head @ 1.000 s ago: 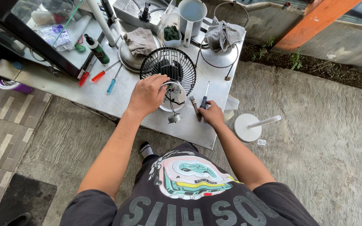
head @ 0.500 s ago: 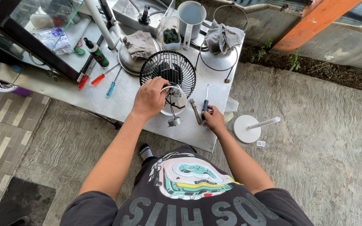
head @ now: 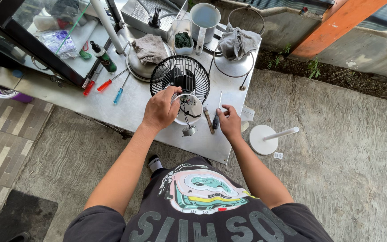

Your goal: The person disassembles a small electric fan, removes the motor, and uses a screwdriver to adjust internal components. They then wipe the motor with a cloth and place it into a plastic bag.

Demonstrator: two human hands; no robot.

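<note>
Partly hidden under left hand (head: pixel 160 109): white fan housing (head: pixel 192 110).

Left hand: your left hand (head: pixel 160 110) grips the rim of the white round plastic fan housing (head: pixel 190 109), fingers curled over its near edge.
Fan: the black wire fan grille (head: pixel 180 74) stands just behind the housing; dark wires hang from the housing to a small grey metal part (head: pixel 188 131) on the table.
Right hand: your right hand (head: pixel 229 123) rests on the dark-handled screwdriver (head: pixel 217 114), whose thin shaft points away from you.
Beside it: a short brown-handled tool (head: pixel 208 119) lies between housing and screwdriver.
Surface: the grey metal table (head: pixel 131 105) carries a red-handled screwdriver (head: pixel 108 82) and a blue-handled screwdriver (head: pixel 121 91) to your left.
Floor: a white round fan base with a post (head: pixel 267 138) lies on the concrete.
</note>
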